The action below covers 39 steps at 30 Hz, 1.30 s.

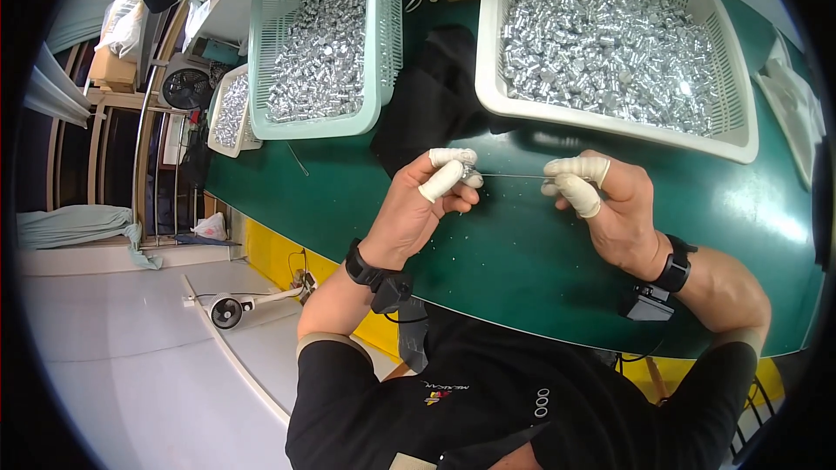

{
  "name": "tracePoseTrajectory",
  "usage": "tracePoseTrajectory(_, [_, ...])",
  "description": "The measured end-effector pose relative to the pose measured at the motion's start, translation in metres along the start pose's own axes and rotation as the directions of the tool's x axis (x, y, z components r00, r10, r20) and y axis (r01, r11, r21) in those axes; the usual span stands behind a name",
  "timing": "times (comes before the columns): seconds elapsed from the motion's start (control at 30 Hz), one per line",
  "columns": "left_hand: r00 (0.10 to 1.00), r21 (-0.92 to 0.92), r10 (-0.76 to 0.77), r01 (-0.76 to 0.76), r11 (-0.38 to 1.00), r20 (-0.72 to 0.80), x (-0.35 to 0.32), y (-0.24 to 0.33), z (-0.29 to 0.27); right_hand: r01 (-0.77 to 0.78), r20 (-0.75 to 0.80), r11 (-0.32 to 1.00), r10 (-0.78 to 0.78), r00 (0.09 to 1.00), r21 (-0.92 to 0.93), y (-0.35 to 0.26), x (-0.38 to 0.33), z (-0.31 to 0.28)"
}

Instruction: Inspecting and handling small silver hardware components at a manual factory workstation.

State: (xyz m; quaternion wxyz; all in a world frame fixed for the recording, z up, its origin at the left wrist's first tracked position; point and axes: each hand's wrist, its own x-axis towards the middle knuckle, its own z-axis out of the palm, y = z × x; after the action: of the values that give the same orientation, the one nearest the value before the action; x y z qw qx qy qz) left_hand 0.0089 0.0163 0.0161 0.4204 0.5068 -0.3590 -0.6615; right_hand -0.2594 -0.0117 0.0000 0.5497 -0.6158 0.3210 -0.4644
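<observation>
My left hand (pixel 418 196) pinches a small shiny metal part (pixel 468 171) between fingertips covered with white finger cots. My right hand (pixel 610 196), also wearing finger cots, is closed on the other end of a thin straight metal rod (pixel 515 176). This rod spans the gap between the two hands, its left tip reaching the metal part. Whether it enters the part is hidden by my fingers. Both hands are raised over the near side of the green table (pixel 522 248).
Beyond my hands stands a white basket (pixel 610 120) full of small silvery metal parts. A pale green basket (pixel 322 129) holds more, with a smaller white basket (pixel 228 146) left of it. Black cloth (pixel 427 91) lies between the larger baskets. Another thin rod (pixel 298 159) rests on the table.
</observation>
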Motion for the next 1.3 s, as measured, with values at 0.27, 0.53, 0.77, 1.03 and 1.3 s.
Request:
tracePoseTrajectory(0.27, [1.000,-0.070,-0.011,0.012,0.998,0.011,-0.005,-0.010,0.003,0.058,0.008,0.997,-0.058,0.998,-0.048,0.000,0.000,-0.001])
tracePoseTrajectory(0.53, [0.998,0.017,0.061,-0.061,0.998,0.012,-0.008,-0.014,0.004,0.162,0.017,0.979,-0.162,0.987,-0.123,-0.002,-0.001,0.001])
tracePoseTrajectory(0.77, [0.966,0.224,0.259,-0.249,0.942,-0.015,-0.011,-0.017,0.009,0.279,0.038,0.931,-0.278,0.960,-0.236,-0.004,0.000,0.001])
tracePoseTrajectory(1.03, [0.951,0.208,0.303,-0.284,0.936,-0.067,-0.013,-0.015,0.015,0.398,0.093,0.857,-0.390,0.916,-0.327,-0.008,-0.001,0.000])
tracePoseTrajectory(1.3, [0.949,0.222,0.315,-0.313,0.923,0.026,-0.010,-0.020,0.017,0.411,0.113,0.851,-0.396,0.911,-0.327,-0.006,-0.003,0.001])
